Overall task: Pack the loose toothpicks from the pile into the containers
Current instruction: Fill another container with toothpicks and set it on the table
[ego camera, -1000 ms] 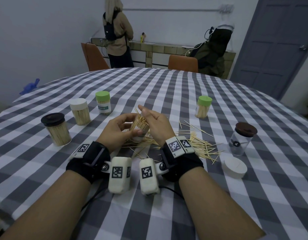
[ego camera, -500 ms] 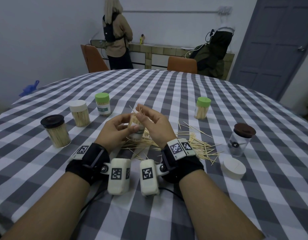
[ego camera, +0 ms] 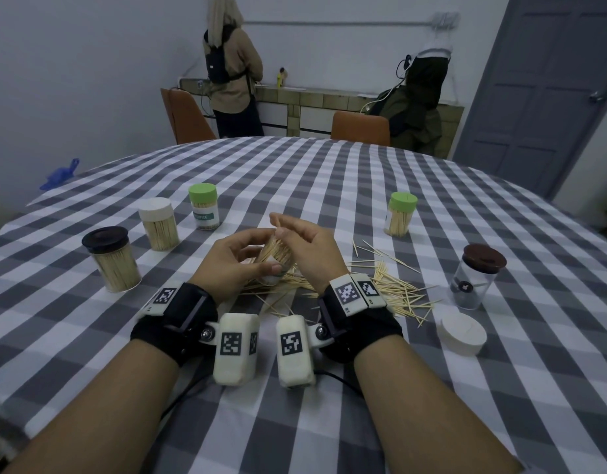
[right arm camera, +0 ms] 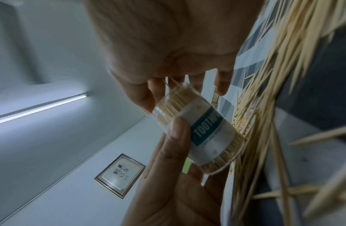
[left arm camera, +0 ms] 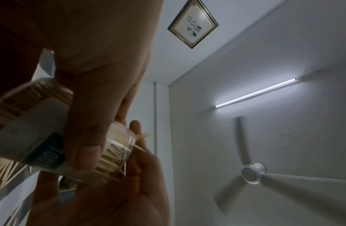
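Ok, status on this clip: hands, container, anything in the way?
Left hand grips clear labelled toothpick container. Right hand open at its mouth. Loose wooden toothpick pile remains. Nothing obstructing.

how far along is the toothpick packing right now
Done: four capped containers stand full. In hand: the left hand grips an open, nearly full container while the right hand works at its mouth. Left: the loose pile, one near-empty brown-lidded jar.

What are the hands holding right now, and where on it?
Left hand grips the clear toothpick container round its labelled middle; right hand fingers are at its open mouth.
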